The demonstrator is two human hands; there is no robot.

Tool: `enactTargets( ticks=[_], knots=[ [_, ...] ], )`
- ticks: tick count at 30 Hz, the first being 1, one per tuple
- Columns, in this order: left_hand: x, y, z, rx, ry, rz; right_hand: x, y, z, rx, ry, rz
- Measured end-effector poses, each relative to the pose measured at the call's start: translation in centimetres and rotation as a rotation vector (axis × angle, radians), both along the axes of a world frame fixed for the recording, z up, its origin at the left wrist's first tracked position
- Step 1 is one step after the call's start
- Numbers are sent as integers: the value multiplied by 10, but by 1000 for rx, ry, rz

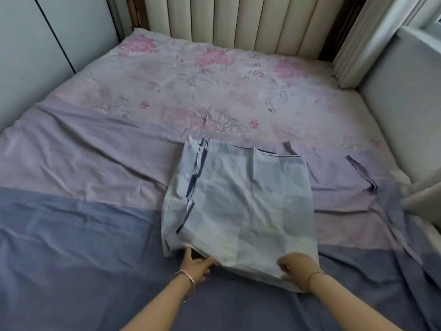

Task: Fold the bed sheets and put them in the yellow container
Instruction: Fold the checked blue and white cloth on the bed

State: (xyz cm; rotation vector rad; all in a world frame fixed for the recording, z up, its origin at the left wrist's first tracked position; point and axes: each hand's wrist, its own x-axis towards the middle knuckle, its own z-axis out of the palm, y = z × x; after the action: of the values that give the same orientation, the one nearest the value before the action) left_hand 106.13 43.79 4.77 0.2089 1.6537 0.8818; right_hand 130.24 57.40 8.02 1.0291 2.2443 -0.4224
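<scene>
The left hand (195, 265) reaches under the near-left corner of the folded sheet (243, 206), its grip unclear, while the right hand (298, 267) curls round the sheet's near-right edge, the purple bed cover (95, 235) lying beneath the sheet.

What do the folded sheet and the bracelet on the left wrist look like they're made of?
The folded sheet looks like thin woven fabric, perhaps cotton or a blend, matte: it creases softly and its layered edges lie flat. The bracelet on the left wrist looks like silvery metal: a thin, stiff-looking ring that catches light.
</scene>
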Motion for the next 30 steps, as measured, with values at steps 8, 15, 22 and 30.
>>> enactTargets(
  ticks=[8,15,22,30],
  knots=[
    [-67,-28,-64,-103,340,300,-77,-47,-28,-228,533,-447],
    [-97,-13,-97,-30,263,284,-179,-89,-70,-139,803,-333],
    [-119,-16,-113,-43,278,309,-210,-89,-100,77,856,-419],
    [-139,-25,-52,425,0,644,-208,-77,-83,-153,1157,-891]
  ],
)
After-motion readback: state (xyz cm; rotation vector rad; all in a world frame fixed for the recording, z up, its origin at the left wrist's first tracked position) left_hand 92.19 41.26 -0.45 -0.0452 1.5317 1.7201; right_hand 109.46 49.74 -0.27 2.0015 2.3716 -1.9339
